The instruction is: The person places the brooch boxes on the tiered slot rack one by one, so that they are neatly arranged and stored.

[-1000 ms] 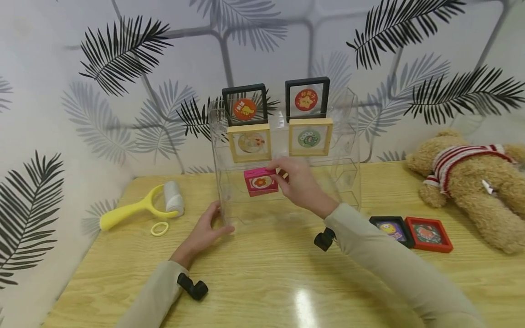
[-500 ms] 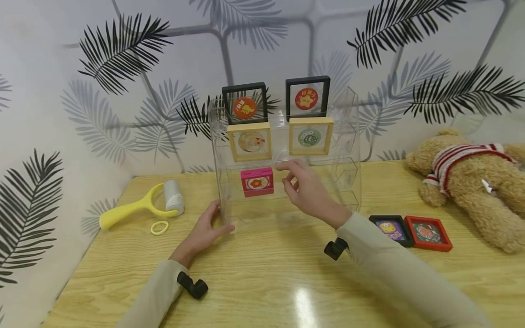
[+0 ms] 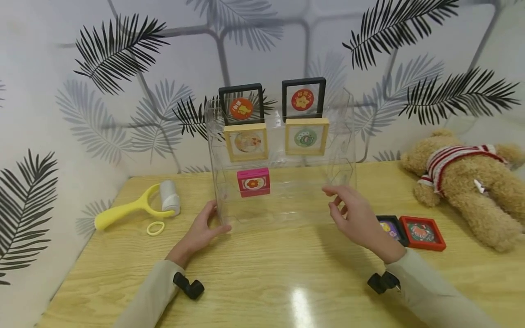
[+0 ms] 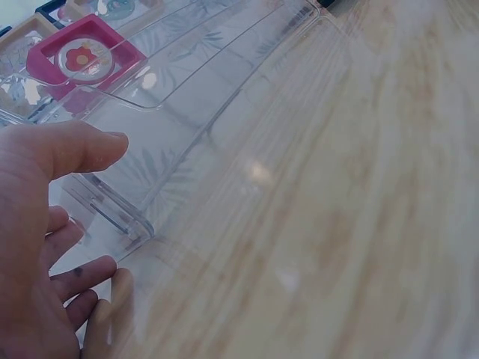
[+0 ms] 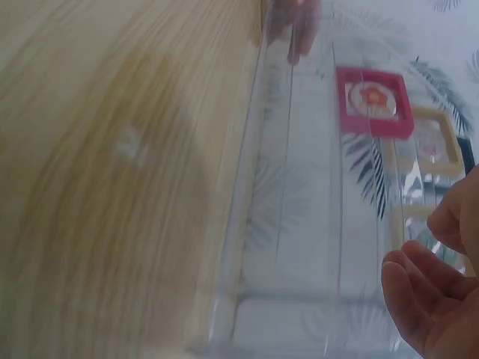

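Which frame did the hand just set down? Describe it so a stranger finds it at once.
Start at the clear acrylic stand in the middle of the wooden table. On its third tier down, left side, stands the pink frame. It is the only pink one, alone on its tier, under a wooden frame.

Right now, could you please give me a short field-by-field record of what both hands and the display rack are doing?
Left hand: touches the clear acrylic rack at its front left corner.
Right hand: empty, fingers relaxed, in front of the rack's right side.
Rack contents: two black frames, two wooden frames, one pink frame.
Table: red frame, lint roller, teddy bear.
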Available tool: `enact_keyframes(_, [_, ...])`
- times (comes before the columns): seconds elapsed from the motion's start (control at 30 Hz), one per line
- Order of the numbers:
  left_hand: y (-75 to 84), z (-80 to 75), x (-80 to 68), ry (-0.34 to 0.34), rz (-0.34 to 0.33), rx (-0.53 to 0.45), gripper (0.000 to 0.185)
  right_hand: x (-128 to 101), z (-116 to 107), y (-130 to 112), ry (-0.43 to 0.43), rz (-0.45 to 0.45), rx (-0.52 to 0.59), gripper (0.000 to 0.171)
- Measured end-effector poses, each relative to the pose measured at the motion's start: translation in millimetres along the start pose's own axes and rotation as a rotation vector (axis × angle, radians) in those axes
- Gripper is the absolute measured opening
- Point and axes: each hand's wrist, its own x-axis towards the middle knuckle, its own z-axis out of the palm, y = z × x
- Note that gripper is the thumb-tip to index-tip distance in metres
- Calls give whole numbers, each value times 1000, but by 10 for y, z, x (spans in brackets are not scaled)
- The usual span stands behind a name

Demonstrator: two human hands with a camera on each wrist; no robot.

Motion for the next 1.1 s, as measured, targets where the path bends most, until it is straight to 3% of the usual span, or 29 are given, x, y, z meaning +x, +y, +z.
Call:
enact_keyframes(0.2, [12, -4, -32, -23, -22, -7, 72, -222, -208, 195, 55, 26, -59, 28])
enact_keyframes(0.3, [13, -1, -24, -23, -17, -5, 71, -264, -351, 276, 27, 20, -74, 25])
enact_keyframes(0.4, [9, -4, -13, -16, -9, 0, 71, -288, -506, 355, -69, 22, -63, 28])
enact_keyframes(0.6, [8, -14, -1, -6, -3, 1, 70, -368, -736, 559, -342, 95, -19, 40])
enact_keyframes(0.8, [12, -10, 7, -8, -6, 11, 70, -437, -845, 775, -607, 210, -23, 74])
enact_keyframes(0.9, [8, -24, 2, -2, -24, 17, 70, -483, -862, 852, -653, 256, -71, 86])
enact_keyframes(1.1, [27, -18, 4, -13, -33, 12, 71, -575, -848, 952, -672, 309, -172, 83])
